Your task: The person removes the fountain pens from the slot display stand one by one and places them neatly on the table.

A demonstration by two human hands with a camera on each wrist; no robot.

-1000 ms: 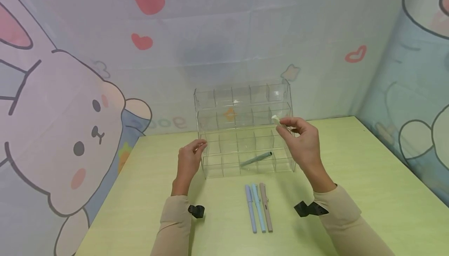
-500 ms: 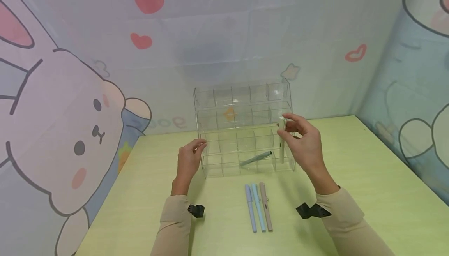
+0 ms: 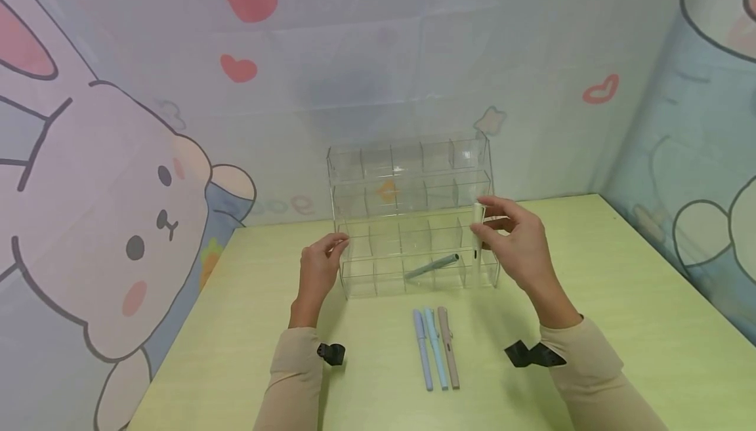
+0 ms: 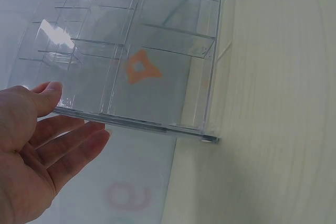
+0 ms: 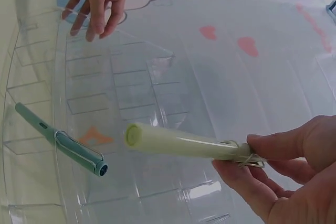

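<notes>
Pinches pale pen (image 3: 476, 245) near top with right hand (image 3: 521, 242), centre-right, perhaps freeing lower end | pinches rack (image 4: 131, 123) with left hand (image 3: 319, 268), likely steadying

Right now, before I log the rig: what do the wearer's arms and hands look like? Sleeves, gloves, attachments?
Plain beige long sleeves on both arms: left sleeve, right sleeve. Left hand and right hand ungloved. Small black angular devices near both cuffs: left device, right device. No cables visible.
</notes>
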